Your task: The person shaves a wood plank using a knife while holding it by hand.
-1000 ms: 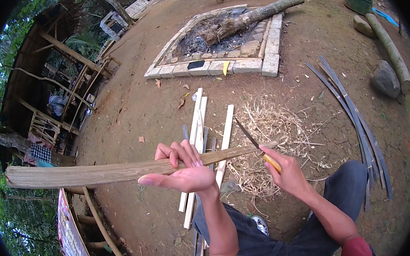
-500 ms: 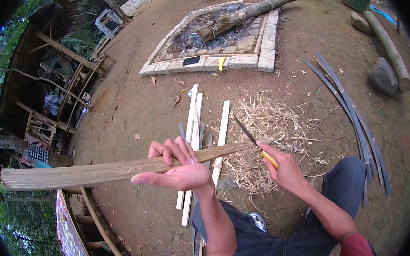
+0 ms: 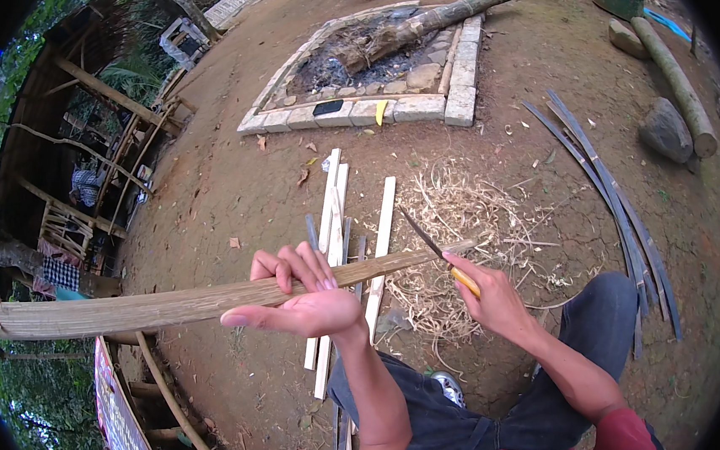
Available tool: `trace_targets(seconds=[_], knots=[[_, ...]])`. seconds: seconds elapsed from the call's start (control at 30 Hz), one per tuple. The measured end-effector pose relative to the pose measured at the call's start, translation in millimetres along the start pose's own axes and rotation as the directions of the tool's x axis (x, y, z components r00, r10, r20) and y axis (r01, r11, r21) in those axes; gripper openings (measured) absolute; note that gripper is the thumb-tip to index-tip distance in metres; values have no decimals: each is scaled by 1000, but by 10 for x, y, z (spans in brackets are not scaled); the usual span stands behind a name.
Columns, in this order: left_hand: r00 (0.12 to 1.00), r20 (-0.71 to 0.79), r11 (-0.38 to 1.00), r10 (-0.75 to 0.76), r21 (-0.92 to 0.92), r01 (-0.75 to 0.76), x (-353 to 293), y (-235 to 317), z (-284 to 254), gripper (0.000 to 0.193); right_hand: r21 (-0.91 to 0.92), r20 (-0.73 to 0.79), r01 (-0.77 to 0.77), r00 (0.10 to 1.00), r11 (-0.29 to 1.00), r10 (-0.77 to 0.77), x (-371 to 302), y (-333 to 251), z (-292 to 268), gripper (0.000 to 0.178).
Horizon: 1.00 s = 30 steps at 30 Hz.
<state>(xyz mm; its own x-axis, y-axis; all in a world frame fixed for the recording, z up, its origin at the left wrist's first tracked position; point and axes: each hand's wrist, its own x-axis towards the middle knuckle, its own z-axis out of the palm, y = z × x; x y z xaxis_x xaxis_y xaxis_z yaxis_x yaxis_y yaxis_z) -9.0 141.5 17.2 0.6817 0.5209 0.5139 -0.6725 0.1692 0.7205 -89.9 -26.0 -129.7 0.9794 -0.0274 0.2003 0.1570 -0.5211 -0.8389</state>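
A long, brownish split bamboo strip (image 3: pixel 122 312) lies level across my left hand (image 3: pixel 326 310), wide at its left end and tapering to the right. The palm faces up, the thumb stretches out below the strip, and the other fingers curl up from behind it. In my right hand (image 3: pixel 501 303) is a knife (image 3: pixel 465 281) with a yellow handle. Its dark, narrow blade points up and to the left, by the strip's thin right end. Whether the blade touches the strip I cannot tell.
Curly shavings (image 3: pixel 442 295) cover the ground beyond my knees. Pale slats (image 3: pixel 382 257) lie left of them, and long grey strips (image 3: pixel 621 213) to the right. Farther off are a stone-edged fire pit (image 3: pixel 326 119) with a charred log (image 3: pixel 445 17), a rock (image 3: pixel 665 131) and a pole (image 3: pixel 679 86).
The whole scene has shifted slightly to the left in view. My hands, the bamboo strip and the knife keep nearly the same pose.
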Motion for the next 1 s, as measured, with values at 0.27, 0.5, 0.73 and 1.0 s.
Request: trace_targets(seconds=[0.27, 0.5, 0.73, 1.0], knots=[[1000, -4, 1000, 2, 7, -2, 33, 37, 45, 71, -8, -62, 20, 998, 1000, -20, 3, 78, 8, 50], [1000, -7, 999, 8, 41, -7, 12, -30, 18, 71, -58, -26, -60, 998, 997, 58, -2, 157, -15, 53], [999, -19, 996, 41, 83, -39, 42, -8, -16, 71, -68, -87, 40, 995, 997, -46, -10, 24, 43, 56], [998, -53, 995, 46, 87, -42, 89, -24, -36, 71, -187, 17, -31, 999, 982, 35, -10, 209, 162, 59]])
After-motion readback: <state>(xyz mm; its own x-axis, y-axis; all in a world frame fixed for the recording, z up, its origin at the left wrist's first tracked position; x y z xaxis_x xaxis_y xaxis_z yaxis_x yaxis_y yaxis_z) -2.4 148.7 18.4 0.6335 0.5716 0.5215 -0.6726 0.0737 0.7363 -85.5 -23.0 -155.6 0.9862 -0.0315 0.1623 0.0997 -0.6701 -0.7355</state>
